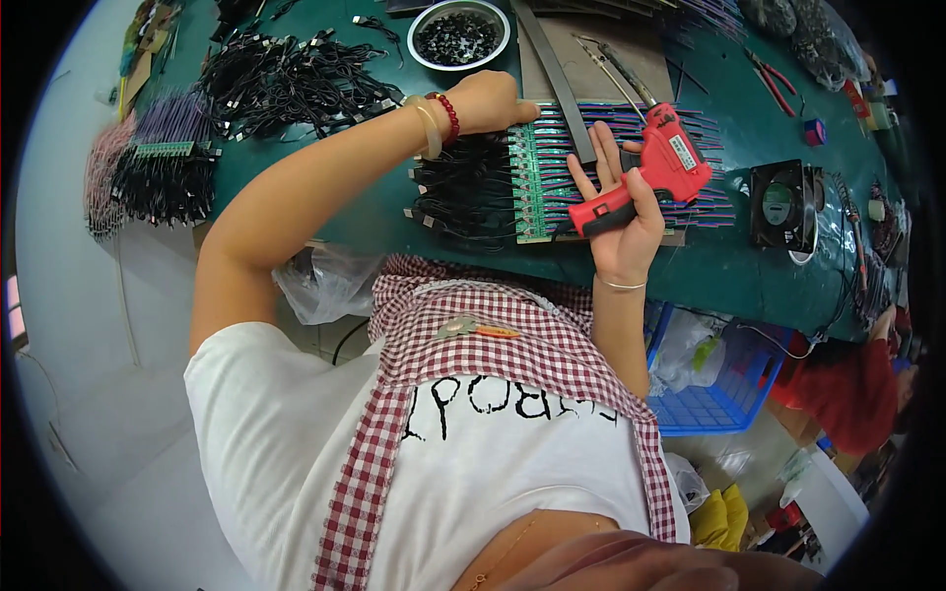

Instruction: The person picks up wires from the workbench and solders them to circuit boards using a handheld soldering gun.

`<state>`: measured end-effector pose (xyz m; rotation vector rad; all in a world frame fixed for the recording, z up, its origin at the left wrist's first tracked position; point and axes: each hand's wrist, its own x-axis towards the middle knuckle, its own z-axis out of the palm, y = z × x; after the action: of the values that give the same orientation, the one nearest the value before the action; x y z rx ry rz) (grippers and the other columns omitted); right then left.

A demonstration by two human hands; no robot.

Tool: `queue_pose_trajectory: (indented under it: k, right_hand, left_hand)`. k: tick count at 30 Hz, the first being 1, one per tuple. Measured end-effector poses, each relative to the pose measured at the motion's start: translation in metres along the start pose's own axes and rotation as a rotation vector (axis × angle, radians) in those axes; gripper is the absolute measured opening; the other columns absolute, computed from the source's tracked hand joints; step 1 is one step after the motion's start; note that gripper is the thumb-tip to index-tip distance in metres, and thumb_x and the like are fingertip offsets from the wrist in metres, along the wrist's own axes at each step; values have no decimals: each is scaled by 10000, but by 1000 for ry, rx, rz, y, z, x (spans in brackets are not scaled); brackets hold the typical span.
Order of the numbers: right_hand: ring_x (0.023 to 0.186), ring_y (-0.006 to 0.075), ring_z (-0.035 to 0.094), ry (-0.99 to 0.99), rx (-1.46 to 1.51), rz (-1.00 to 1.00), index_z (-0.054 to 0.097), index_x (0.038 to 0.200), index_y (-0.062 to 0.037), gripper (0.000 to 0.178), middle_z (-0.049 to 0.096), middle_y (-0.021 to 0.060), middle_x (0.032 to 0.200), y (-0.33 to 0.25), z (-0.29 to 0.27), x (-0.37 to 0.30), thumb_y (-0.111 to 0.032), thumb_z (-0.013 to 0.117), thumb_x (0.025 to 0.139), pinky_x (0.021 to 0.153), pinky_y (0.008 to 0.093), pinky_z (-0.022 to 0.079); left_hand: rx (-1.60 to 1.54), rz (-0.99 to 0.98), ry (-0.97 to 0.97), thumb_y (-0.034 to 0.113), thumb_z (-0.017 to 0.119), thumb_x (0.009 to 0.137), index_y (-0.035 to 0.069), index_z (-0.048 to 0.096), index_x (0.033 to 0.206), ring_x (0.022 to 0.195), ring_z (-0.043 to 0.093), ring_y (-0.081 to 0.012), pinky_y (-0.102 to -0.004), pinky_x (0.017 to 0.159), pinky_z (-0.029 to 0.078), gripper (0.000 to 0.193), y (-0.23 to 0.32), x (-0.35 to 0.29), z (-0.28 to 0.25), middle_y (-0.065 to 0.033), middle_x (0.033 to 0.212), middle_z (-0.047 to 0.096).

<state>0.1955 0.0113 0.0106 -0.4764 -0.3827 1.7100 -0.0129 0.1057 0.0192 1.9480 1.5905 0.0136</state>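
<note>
In my right hand (pixel 629 231), palm up, a red soldering gun (pixel 675 153) lies across the palm, its black-trimmed handle held under the thumb while several fingers stretch out. The gun's metal tip points up and left, away from me. My left hand (pixel 483 103) is closed, its fingertips at the far corner of a row of green circuit boards (pixel 530 187); whatever they pinch is hidden. Black cables (pixel 458 192) leave the boards on the left, and thin multicoloured wires (pixel 705 167) on the right. A flat grey metal bar (pixel 554 74) lies slanting over the wires.
A metal bowl (pixel 458 64) of small black parts stands beyond my left hand. Black USB cables (pixel 296 84) are heaped at the left, near another wired board bundle (pixel 163 150). Red-handled pliers (pixel 774 84) and a black fan (pixel 778 205) sit at the right. A blue crate (pixel 705 409) stands below the table.
</note>
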Motion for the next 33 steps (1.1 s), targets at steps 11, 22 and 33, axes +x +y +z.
queue_pose_trajectory:
  k: [11, 22, 33]
  right_hand:
    - [1334, 338, 313, 28, 34, 11, 403, 1181, -39, 307, 412, 279, 1318, 4, -1, 6, -77, 477, 885, 1051, 591, 279]
    - [1323, 385, 316, 3, -37, 80, 439, 1190, -51, 291, 392, 336, 1319, -24, -7, 12, -119, 463, 908, 1047, 613, 260]
    - [1351, 377, 265, -89, -96, 32, 430, 1214, -42, 341, 316, 326, 1382, -36, -3, 6, -110, 492, 885, 1061, 594, 253]
  left_hand:
    - [-288, -16, -224, 406, 612, 850, -55, 592, 965, 741, 530, -133, -296, 647, 433, 475, -13, -10, -13, -81, 809, 602]
    - [-1020, 123, 12, 256, 569, 912, 40, 604, 932, 764, 509, -40, -212, 733, 426, 220, -86, -103, -83, 52, 837, 580]
    - [-440, -493, 1109, 270, 588, 881, 17, 613, 1082, 862, 601, -143, -301, 797, 472, 324, -419, -397, -291, -44, 963, 647]
